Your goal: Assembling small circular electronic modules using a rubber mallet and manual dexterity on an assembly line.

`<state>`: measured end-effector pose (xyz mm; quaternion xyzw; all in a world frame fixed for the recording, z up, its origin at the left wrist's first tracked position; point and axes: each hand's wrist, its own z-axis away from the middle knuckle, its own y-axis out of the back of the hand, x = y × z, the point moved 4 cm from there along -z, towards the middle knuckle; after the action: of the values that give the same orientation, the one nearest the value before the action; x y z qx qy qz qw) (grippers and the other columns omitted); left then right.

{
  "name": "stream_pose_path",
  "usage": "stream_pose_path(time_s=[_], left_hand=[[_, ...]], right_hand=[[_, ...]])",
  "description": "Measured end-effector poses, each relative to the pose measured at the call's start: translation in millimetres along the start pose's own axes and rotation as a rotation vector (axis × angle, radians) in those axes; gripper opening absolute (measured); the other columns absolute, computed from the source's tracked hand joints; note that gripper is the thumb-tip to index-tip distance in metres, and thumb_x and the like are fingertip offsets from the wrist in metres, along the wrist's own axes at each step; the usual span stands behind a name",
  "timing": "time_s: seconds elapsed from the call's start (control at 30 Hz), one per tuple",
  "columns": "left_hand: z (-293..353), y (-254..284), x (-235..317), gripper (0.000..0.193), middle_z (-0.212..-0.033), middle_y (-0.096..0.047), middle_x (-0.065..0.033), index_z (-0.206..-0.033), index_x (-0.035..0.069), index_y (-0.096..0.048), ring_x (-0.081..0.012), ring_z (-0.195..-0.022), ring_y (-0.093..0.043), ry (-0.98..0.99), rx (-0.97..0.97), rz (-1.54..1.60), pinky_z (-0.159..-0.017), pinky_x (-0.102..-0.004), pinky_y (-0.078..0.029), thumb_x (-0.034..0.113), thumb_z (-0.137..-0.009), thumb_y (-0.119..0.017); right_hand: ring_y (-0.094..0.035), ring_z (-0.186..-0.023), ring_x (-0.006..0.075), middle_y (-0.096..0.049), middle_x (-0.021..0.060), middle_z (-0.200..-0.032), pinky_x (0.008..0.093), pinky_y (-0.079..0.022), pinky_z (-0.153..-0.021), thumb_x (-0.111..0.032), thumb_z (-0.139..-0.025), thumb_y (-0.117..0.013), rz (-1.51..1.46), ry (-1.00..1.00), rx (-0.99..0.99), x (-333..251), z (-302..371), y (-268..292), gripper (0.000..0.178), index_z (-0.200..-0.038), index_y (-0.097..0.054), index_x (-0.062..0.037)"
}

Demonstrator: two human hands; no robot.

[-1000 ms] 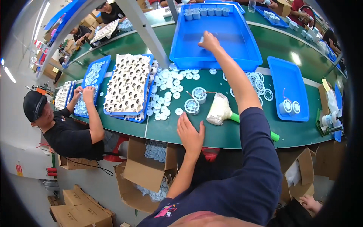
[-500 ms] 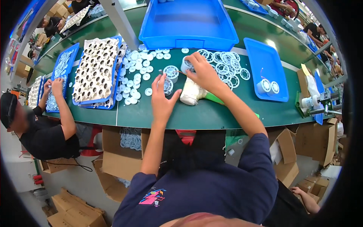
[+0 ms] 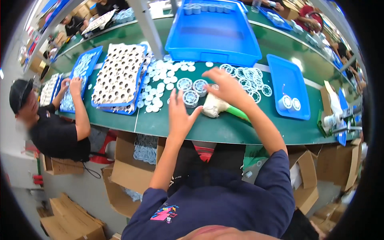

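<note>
Three round, pale blue-grey plastic housings with spoked tops stand close together on the green bench: a far-left one (image 3: 184, 84), a right one (image 3: 200, 86) and a near one (image 3: 191, 98). My left hand (image 3: 180, 120) is open beside the near housing, its thumb and fingers spread around its front and left side. Just right of the group, my right hand (image 3: 229, 87) hovers open with fingers stretched leftward, holding nothing. Below it lies a mallet with a whitish wrapped head (image 3: 214, 107) and a green handle (image 3: 239, 113), partly hidden by my right forearm.
Loose white discs (image 3: 160, 82) lie left, spoked rings (image 3: 250, 80) right. A large blue bin (image 3: 216, 56) stands behind; a blue tray (image 3: 290, 76) holding two housings is at right. Left are stacked moulded-pulp trays (image 3: 120, 74) and a seated co-worker (image 3: 56, 128). A metal post (image 3: 148, 30) rises behind.
My right hand has let go of the right housing, which now stands against the other two. The far-left housing has shifted slightly left. The whole view has shifted a little.
</note>
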<state>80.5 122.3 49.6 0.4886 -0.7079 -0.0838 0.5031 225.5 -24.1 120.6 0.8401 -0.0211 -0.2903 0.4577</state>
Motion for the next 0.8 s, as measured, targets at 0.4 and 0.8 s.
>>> stream_pose_path(time_s=[0.4,0.8], left_hand=[[-236.1,-33.4,-71.7,0.063,-0.128,-0.061,-0.0286,-0.136,-0.003,-0.055,-0.0414,-0.123,-0.058,-0.206,0.019,-0.470,-0.106,-0.0491,-0.046,0.043,-0.096,-0.069],[-295.5,-67.6,-113.3,0.045,-0.117,-0.064,-0.0318,-0.139,0.008,-0.054,-0.0477,-0.102,-0.069,0.085,0.019,-0.457,-0.090,-0.0535,-0.056,0.006,-0.094,-0.055]], right_hand=[[-0.068,-0.121,0.0389,-0.070,0.0212,-0.130,0.0479,-0.055,-0.102,-0.018,-0.088,-0.060,0.177,-1.078,0.189,269.5,-36.9,72.8,0.039,-0.122,-0.073,-0.0044],[-0.072,-0.099,0.0467,-0.073,0.0276,-0.106,0.0534,-0.058,-0.087,-0.021,-0.093,-0.066,0.299,-0.846,0.409,250.3,-26.8,81.0,0.031,-0.110,-0.063,0.0043]])
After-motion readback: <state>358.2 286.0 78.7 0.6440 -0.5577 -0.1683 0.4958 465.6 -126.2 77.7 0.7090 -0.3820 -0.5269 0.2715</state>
